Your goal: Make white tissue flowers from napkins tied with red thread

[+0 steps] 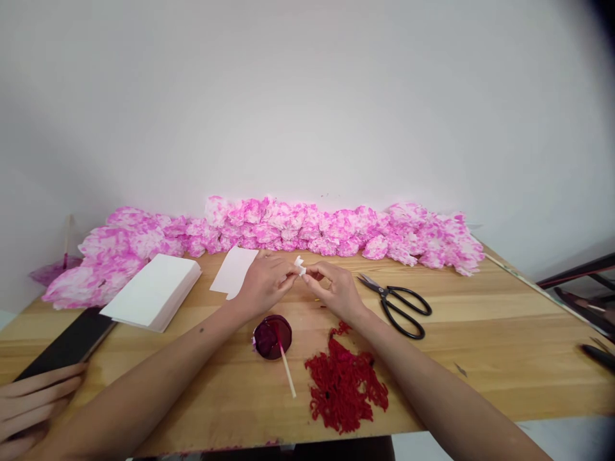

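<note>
Between my two hands, above the middle of the table, is a small piece of crumpled white paper (pixel 300 265). My left hand (pixel 267 279) pinches it from the left with thumb and fingertips. From the other side, my right hand (pixel 336 287) grips it with bent fingers. White paper sheets (pixel 234 270) lie beside my left hand. Nearer me stands a round pot of dark purple-red dye (pixel 267 338) with a wooden stick (pixel 288 371) leaning out of it. A heap of red yarn (pixel 343 387) lies below my right hand. Black-handled scissors (pixel 398 307) rest to its right, blades slightly apart.
Pink-and-white paper flowers (pixel 288 227) line the wall at the back. A thick stack of white paper (pixel 156 288) sits left, beside a black flat object (pixel 67 342). Another person's hand (pixel 38 403) touches that object at the lower left. A dark-handled tool (pixel 598 355) lies far right.
</note>
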Demonstrator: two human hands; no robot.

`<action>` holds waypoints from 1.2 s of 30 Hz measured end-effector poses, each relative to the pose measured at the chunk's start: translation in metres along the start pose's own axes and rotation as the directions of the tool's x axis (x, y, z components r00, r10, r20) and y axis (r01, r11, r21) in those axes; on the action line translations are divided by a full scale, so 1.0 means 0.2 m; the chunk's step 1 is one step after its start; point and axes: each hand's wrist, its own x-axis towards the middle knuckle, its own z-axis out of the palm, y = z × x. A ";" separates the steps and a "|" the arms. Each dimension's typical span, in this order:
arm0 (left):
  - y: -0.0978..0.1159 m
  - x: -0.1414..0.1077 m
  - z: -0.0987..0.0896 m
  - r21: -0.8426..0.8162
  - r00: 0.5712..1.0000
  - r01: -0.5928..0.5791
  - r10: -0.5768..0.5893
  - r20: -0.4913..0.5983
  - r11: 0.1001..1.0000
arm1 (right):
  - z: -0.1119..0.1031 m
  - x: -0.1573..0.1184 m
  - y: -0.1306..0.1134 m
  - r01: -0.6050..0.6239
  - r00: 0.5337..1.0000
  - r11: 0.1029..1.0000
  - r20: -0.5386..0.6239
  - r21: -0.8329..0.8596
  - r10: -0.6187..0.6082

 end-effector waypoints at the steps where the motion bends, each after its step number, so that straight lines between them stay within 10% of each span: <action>1: 0.00 0.00 0.00 0.003 1.000 -0.012 0.012 0.001 1.000 | 0.00 0.00 0.00 -0.001 1.000 1.000 -0.004 -0.008 0.001; 20: 0.06 0.01 -0.02 -0.227 0.941 0.332 -0.304 0.151 0.915 | 0.02 0.00 0.01 0.092 0.995 0.993 -0.041 -0.071 -0.095; 30: -0.01 0.04 -0.03 -0.747 0.778 0.576 -0.506 0.373 0.334 | -0.01 0.05 0.07 -0.318 0.932 0.839 -0.019 0.442 0.363; 36: 0.00 0.04 -0.05 -0.645 0.795 0.595 -0.469 0.385 0.479 | 0.00 0.05 0.03 -0.306 0.943 0.832 0.026 0.463 0.333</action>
